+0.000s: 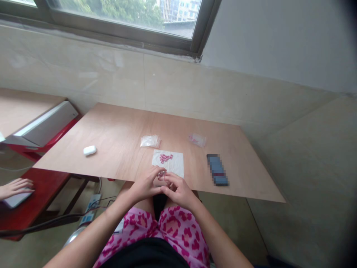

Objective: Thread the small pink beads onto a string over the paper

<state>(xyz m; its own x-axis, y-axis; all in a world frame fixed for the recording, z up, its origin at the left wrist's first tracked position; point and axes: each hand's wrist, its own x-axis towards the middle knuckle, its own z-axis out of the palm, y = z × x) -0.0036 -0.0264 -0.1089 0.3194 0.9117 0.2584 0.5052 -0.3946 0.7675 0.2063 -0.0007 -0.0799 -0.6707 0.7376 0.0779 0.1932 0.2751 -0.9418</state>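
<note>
My left hand [149, 181] and my right hand [177, 188] meet at the table's near edge, fingers curled in a pinch. Between the fingertips is a small clear plastic bag [162, 174], mostly hidden by the fingers. Just beyond them a white paper sheet [177, 163] lies flat, with a cluster of small pink-red beads [166, 158] on its upper part. Behind the sheet, to the left, is a stack of clear plastic bags [150, 141]. Farther right lies a clear bag with pink pieces inside [197, 140].
On the wooden table [119, 123], a phone [217, 170] lies at the right and a white earbud case [89, 150] at the left. At far left another person's hand [18, 188] rests on a pale device over a red stool [52, 190]. Cables hang below the table.
</note>
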